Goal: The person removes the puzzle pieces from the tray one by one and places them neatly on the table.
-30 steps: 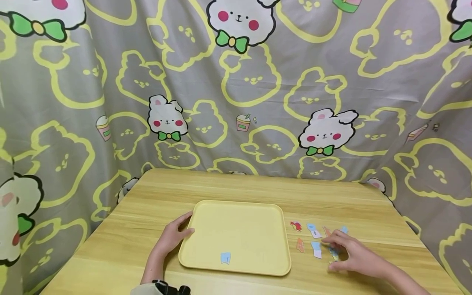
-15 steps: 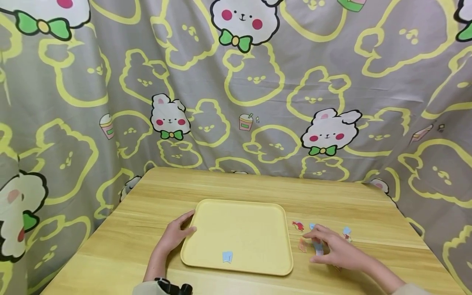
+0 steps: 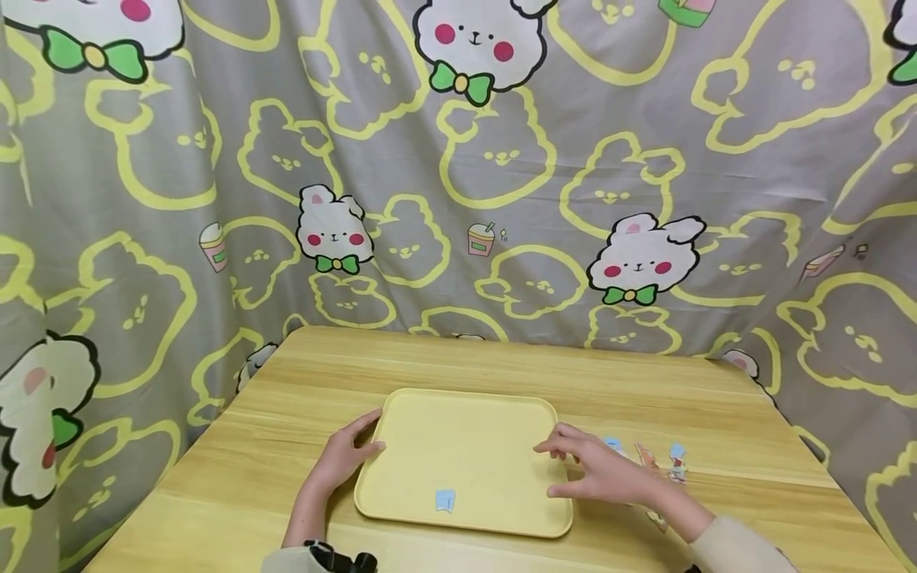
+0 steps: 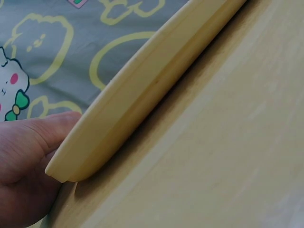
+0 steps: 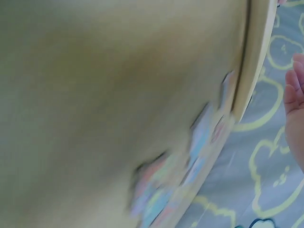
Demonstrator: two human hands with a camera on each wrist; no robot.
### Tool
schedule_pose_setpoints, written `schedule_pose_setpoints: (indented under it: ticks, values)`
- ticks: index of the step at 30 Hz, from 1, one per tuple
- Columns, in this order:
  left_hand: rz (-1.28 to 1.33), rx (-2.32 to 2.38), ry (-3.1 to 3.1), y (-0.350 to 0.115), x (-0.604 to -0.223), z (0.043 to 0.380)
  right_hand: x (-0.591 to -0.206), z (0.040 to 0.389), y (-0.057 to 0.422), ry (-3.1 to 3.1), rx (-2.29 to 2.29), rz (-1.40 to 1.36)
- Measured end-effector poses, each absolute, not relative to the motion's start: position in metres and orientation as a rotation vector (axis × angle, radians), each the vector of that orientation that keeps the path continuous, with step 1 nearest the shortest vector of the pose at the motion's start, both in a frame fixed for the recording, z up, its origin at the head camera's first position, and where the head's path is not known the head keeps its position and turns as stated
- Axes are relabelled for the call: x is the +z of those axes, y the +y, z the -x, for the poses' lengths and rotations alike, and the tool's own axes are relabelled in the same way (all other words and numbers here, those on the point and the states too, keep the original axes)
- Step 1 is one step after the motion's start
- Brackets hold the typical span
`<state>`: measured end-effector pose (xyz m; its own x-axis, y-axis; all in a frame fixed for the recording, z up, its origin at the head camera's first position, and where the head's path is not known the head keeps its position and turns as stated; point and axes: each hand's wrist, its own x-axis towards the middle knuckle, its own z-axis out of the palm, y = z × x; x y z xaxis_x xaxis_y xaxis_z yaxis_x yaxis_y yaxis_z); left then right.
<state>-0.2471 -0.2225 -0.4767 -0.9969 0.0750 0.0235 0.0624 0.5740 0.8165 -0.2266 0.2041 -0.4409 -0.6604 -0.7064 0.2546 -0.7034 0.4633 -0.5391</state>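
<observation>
A pale yellow tray point(image 3: 466, 446) lies on the wooden table, and a small light-blue puzzle piece point(image 3: 445, 500) sits inside near its front edge. My left hand point(image 3: 349, 455) holds the tray's left side, its thumb over the rim; in the left wrist view the thumb reaches behind the raised edge. Over the tray's right rim hovers my right hand point(image 3: 587, 469), fingers slightly bent and thumb apart, with no piece visible between them. To its right lie several puzzle pieces, among them an orange piece point(image 3: 647, 458) and a blue piece point(image 3: 677, 451); others are hidden under the hand and forearm.
The wooden table point(image 3: 458, 362) runs back to a grey curtain point(image 3: 401, 159) printed with yellow outlines and white rabbits. In the right wrist view loose pieces point(image 5: 152, 190) lie beside the tray's edge point(image 5: 254, 57), blurred.
My right hand has moved left from above the loose pieces to the tray's right rim. The left hand stays on the tray's left side.
</observation>
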Motion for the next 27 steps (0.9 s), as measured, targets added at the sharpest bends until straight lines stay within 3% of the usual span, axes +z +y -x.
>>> schedule_pose_setpoints:
  ticks: [27]
  values:
    - [-0.116, 1.502, 2.755, -0.222, -0.479, 0.247, -0.436, 0.241, 0.092, 2.48, -0.614, 1.707]
